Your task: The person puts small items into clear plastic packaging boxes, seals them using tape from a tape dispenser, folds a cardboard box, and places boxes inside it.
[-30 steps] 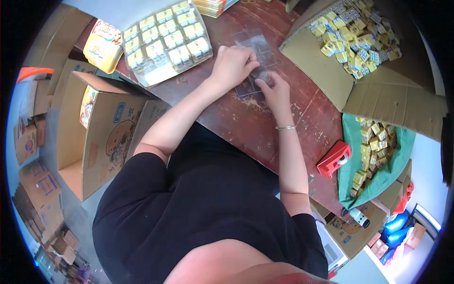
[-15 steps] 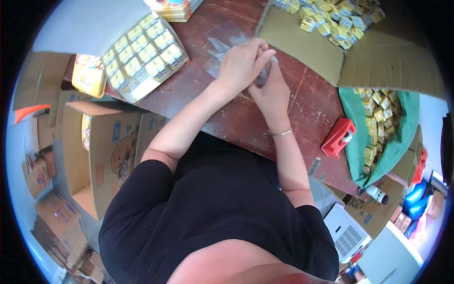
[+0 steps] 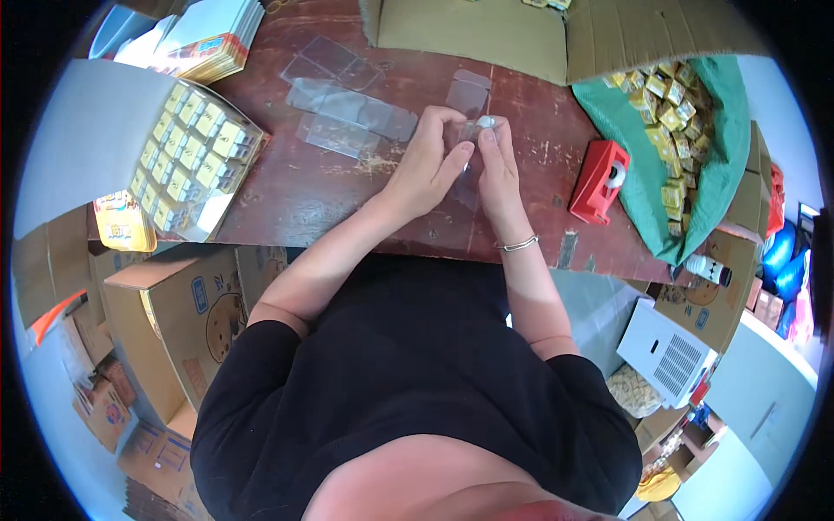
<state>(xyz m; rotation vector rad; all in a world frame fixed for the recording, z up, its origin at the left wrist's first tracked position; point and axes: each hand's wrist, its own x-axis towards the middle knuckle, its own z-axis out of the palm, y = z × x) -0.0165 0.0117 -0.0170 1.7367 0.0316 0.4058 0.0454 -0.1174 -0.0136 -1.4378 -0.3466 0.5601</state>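
Note:
Both my hands are together over the dark red table [image 3: 321,191], fingers closed on a clear plastic box [image 3: 469,90]. My left hand [image 3: 427,167] pinches it from the left, with thumb and bent fingers. My right hand [image 3: 499,174], bracelet on its wrist, grips the right side near a small whitish spot. A see-through flap reaches out beyond the fingertips, and part of the box is hidden by the hands. To the left of my left hand lie several flattened clear plastic boxes [image 3: 352,106], overlapping each other.
A red tape dispenser [image 3: 599,182] stands to the right, beside a green bag [image 3: 721,161] of small yellow boxes. An open carton [image 3: 473,39] rises at the far side. On the left are a tray of yellow-topped pieces [image 3: 187,156] and stacked printed cards [image 3: 213,48].
The view has shifted, placing the table's things lower or farther left. My hands, earlier clasped over each other, have drawn slightly apart, so the clear plastic between the fingers now shows.

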